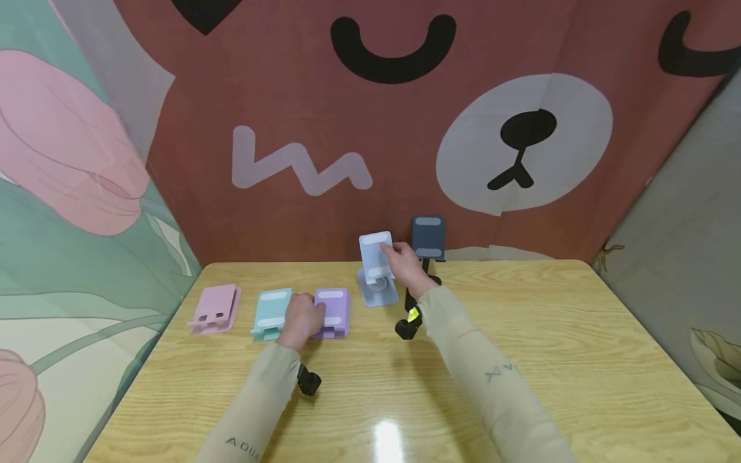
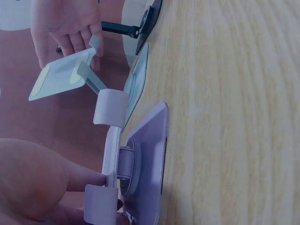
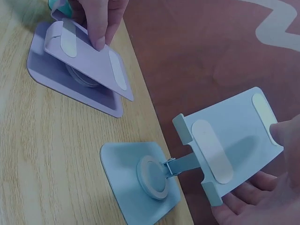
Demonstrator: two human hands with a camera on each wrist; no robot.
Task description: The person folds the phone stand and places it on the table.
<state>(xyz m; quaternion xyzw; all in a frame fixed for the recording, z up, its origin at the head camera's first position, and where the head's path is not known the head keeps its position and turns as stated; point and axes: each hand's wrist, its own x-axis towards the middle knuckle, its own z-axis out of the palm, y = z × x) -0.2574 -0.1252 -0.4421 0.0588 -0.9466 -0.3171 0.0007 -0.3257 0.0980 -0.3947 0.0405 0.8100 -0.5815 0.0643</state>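
Observation:
My left hand (image 1: 303, 318) pinches the side of a purple phone stand (image 1: 340, 310), thumb on top of its folded plate and fingers underneath. This stand's plate lies low and slightly tilted over its square base, as the right wrist view shows. To its right, my right hand (image 1: 407, 263) holds the upper plate of a light blue phone stand (image 3: 229, 136), the thumb (image 3: 280, 131) on the front pad and the fingers behind. That plate is raised and leans back on its arm, while the square base (image 3: 140, 183) sits on the table.
Left of my left hand are a teal folded phone stand (image 1: 272, 312) and a pink one (image 1: 217, 308). A dark phone stand (image 1: 428, 236) stands raised behind my right hand, its base partly hidden. The wooden table (image 1: 550, 334) ends at a curtain with a printed bear face (image 1: 301, 225).

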